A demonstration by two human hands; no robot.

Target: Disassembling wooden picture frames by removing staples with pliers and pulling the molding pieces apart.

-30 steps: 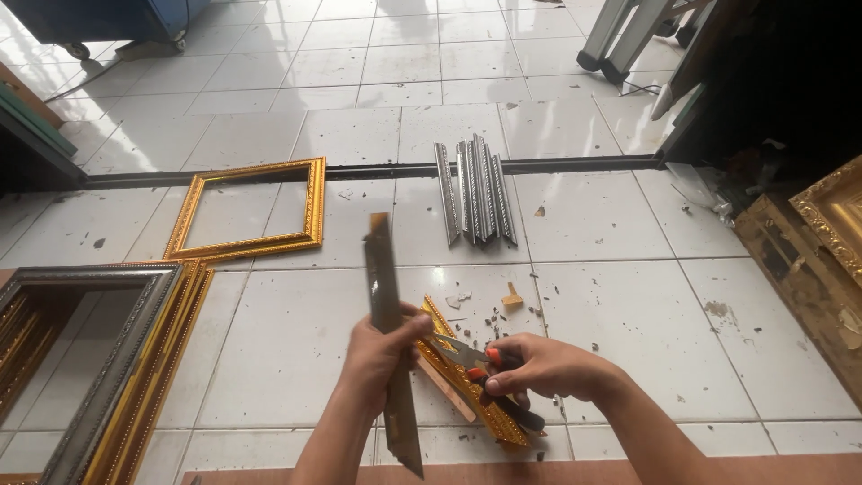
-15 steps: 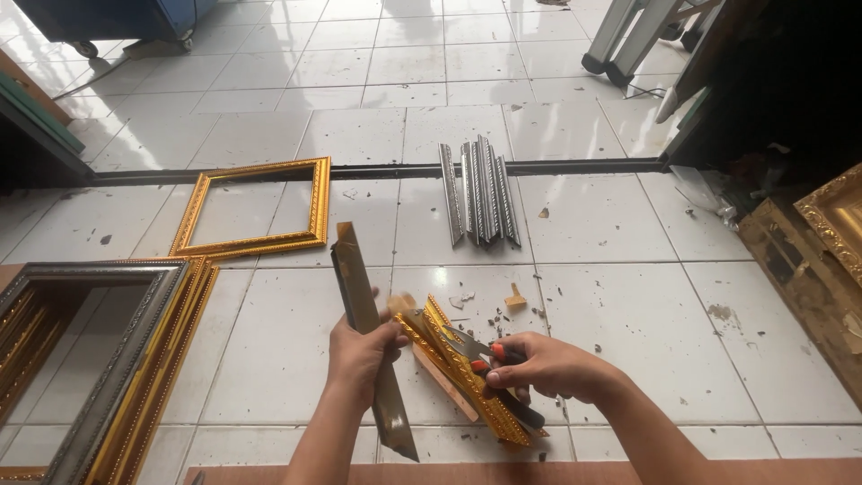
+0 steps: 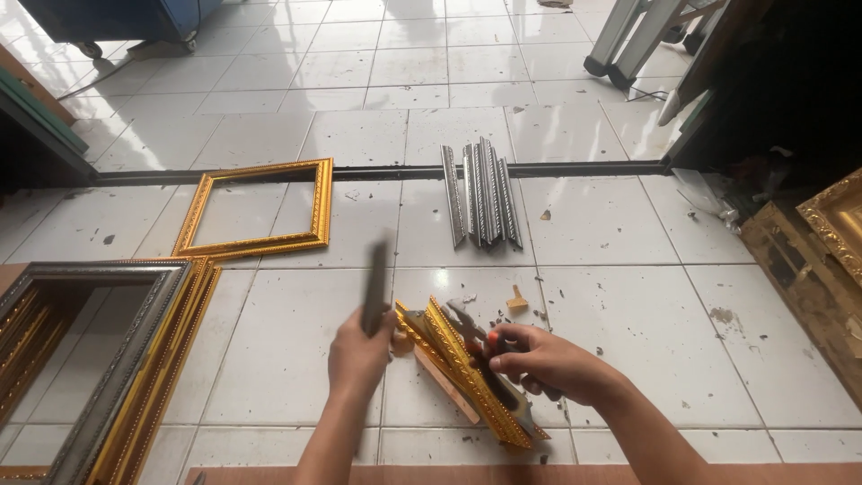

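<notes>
My left hand (image 3: pixel 357 357) grips a dark moulding strip (image 3: pixel 375 286) that points away from me, blurred by motion. My right hand (image 3: pixel 539 362) is closed on pliers (image 3: pixel 476 330) with red and black handles, their jaws pointing at the gold frame mouldings (image 3: pixel 467 368) that lie slanted on the white tile floor between both hands. A small pale wood chip (image 3: pixel 517 303) lies just beyond the mouldings.
A finished gold frame (image 3: pixel 256 208) lies on the floor at the left. Several silver moulding strips (image 3: pixel 482 191) lie side by side ahead. Stacked grey and gold frames (image 3: pixel 117 359) fill the near left. An ornate gold frame (image 3: pixel 840 220) and dark furniture stand at the right.
My left hand has swung the dark strip from a long slant across the floor to a more upright, foreshortened pose beside the gold mouldings. The right hand has stayed on the pliers.
</notes>
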